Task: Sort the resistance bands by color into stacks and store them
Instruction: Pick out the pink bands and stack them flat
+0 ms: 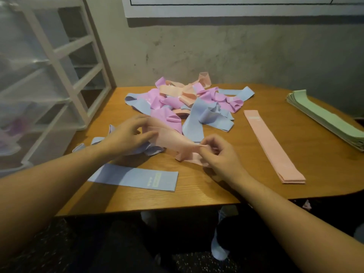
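A peach resistance band (173,141) stretches between my two hands just above the wooden table (226,184). My left hand (128,134) pinches its left end and my right hand (218,154) pinches its right end, where the band is crumpled. Behind them lies a mixed pile of bands (187,103) in blue, purple and peach. A flat peach stack (273,146) lies to the right. A thick green stack (325,121) sits at the far right edge. One flat blue band (136,179) lies near the front edge, partly under my left forearm.
A white drawer unit with clear plastic drawers (45,85) stands at the table's left. Loose blue and lilac bands (92,144) lie under my left wrist. A grey wall rises behind the table. Feet in pale socks (218,249) show below the front edge.
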